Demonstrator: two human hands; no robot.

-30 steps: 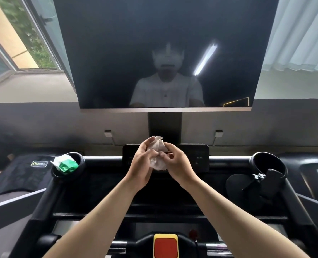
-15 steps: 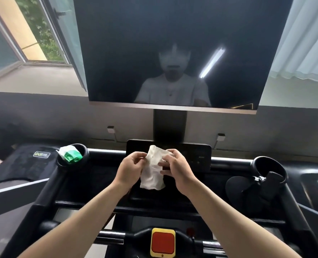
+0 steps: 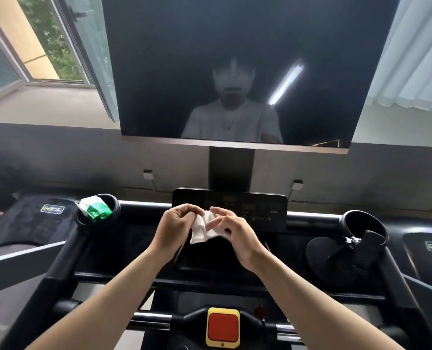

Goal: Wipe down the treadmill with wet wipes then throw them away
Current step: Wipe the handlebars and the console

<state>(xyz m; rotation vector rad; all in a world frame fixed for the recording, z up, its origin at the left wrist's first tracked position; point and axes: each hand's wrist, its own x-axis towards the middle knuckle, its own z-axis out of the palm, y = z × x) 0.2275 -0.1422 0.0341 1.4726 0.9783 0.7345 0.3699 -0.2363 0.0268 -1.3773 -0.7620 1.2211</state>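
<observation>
**Two hands readying a wet wipe [image 3: 203, 229] in front of a treadmill [image 3: 144, 205] panel**

Both hands hold one white wipe between them. The left hand [image 3: 177, 224] pinches its upper left edge with curled fingers. The right hand [image 3: 235, 232] grips its right side between thumb and fingers, with the index finger partly lifted. The wipe hangs crumpled in the air, just in front of the black control panel [image 3: 247, 205] and not touching it.

Left of the panel, a cup holder [image 3: 114, 202] holds a green-and-white pack [image 3: 95, 210], probably the wipes. Right of the panel is a second cup holder [image 3: 361, 221]. Above the panel rises a large dark screen [image 3: 235, 72]. Below it, nearer the person, sits a red stop button [image 3: 222, 327] on a yellow base.

The step in hand appears to be opening out or arranging the wipe; nothing is being wiped yet. The next move likely calls for flattening the wipe under one hand and pressing it onto the panel or the bar beside it.
</observation>
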